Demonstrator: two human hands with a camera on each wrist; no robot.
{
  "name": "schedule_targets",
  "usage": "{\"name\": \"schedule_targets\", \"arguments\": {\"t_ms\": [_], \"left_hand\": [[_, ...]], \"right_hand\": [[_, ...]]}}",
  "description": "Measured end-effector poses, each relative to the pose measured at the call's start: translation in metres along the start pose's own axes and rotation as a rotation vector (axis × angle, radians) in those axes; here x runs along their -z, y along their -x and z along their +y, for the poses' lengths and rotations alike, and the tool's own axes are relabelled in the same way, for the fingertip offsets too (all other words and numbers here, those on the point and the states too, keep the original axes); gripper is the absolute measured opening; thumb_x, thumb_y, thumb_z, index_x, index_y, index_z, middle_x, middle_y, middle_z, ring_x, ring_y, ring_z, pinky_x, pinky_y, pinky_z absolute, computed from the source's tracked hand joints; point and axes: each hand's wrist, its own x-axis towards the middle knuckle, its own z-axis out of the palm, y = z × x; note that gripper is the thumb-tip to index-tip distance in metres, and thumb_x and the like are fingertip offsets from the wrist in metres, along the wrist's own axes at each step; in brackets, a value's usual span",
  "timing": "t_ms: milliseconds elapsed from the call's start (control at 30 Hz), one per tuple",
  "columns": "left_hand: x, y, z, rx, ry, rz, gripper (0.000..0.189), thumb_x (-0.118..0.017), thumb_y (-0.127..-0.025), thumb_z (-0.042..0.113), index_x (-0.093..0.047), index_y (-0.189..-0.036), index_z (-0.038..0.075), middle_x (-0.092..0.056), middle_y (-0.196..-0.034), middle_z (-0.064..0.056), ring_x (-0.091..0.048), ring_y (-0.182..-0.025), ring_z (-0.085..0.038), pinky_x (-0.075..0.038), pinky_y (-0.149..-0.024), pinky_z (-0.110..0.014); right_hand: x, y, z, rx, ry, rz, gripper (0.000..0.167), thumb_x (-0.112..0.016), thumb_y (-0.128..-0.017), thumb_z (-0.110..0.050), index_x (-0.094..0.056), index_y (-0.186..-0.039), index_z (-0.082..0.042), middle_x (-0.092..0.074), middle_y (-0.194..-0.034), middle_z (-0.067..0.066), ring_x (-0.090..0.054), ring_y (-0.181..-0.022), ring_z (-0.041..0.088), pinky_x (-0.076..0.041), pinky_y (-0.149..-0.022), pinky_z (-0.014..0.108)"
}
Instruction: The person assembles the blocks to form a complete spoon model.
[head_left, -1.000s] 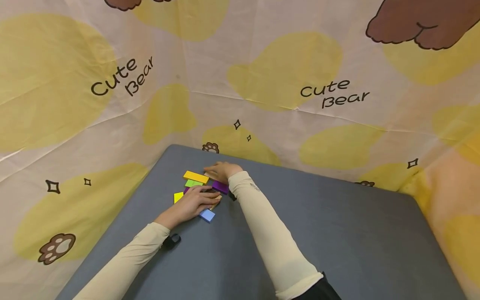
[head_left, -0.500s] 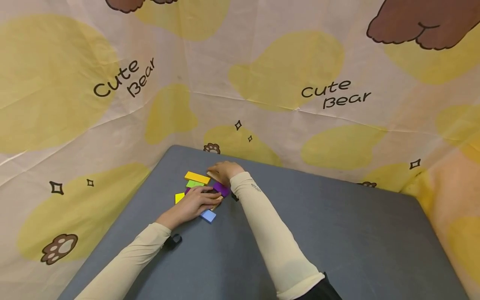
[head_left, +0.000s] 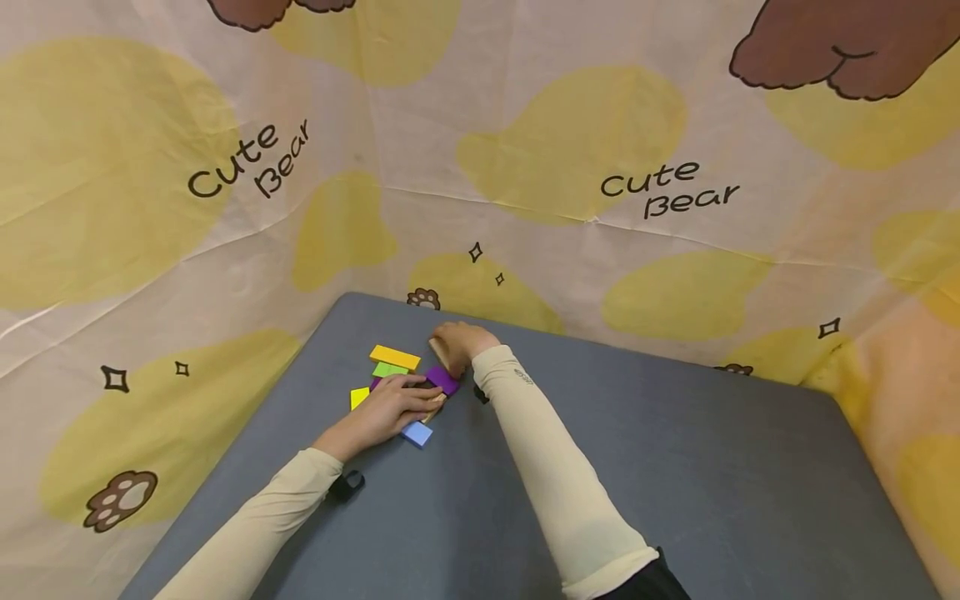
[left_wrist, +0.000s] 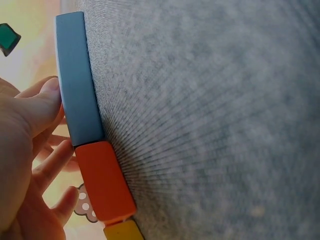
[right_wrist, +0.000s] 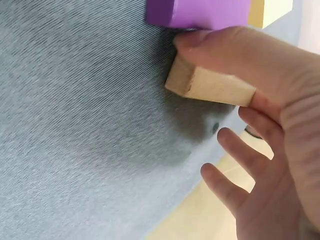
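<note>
Between thumb and fingers my right hand pinches a plain wooden block. That block is low over the table, just right of a purple block. My left hand rests over the cluster of blocks with relaxed fingers. In the left wrist view its thumb touches a blue block, which lies end to end with an orange block. Past the fingertips, part of another wooden block shows. A yellow-orange block, a green block and a yellow block lie around the hand.
The blocks lie on a grey table near its far left corner. Cloth printed with yellow patches and bear drawings hangs behind and on both sides. A dark strap is at the left wrist.
My right hand has shifted slightly right, swinging the wooden block to a steeper angle and away from the yellow-orange block. The left hand stays where it was.
</note>
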Motion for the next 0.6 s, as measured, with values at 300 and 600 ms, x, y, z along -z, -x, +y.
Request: {"name": "schedule_targets", "arguments": {"t_ms": [300, 600], "left_hand": [[0.002, 0.001, 0.001, 0.039, 0.019, -0.034, 0.036, -0.066, -0.094, 0.016, -0.066, -0.130, 0.019, -0.065, -0.135, 0.000, -0.052, -0.134, -0.034, -0.037, -0.111, -0.057], [0.002, 0.001, 0.003, 0.034, 0.019, -0.020, 0.037, -0.068, -0.093, 0.014, -0.067, -0.129, 0.018, -0.066, -0.134, -0.002, -0.053, -0.132, -0.037, -0.037, -0.109, -0.059]], "right_hand": [[-0.008, 0.005, 0.021, 0.037, -0.040, 0.065, 0.072, -0.080, -0.077, -0.023, -0.049, -0.141, -0.012, -0.057, -0.129, 0.005, -0.056, -0.101, 0.018, -0.052, -0.093, 0.034], [-0.013, 0.032, 0.047, 0.066, -0.074, 0.123, 0.076, -0.078, -0.078, -0.035, -0.048, -0.143, -0.011, -0.053, -0.131, 0.007, -0.055, -0.100, 0.020, -0.052, -0.088, 0.037]]}}
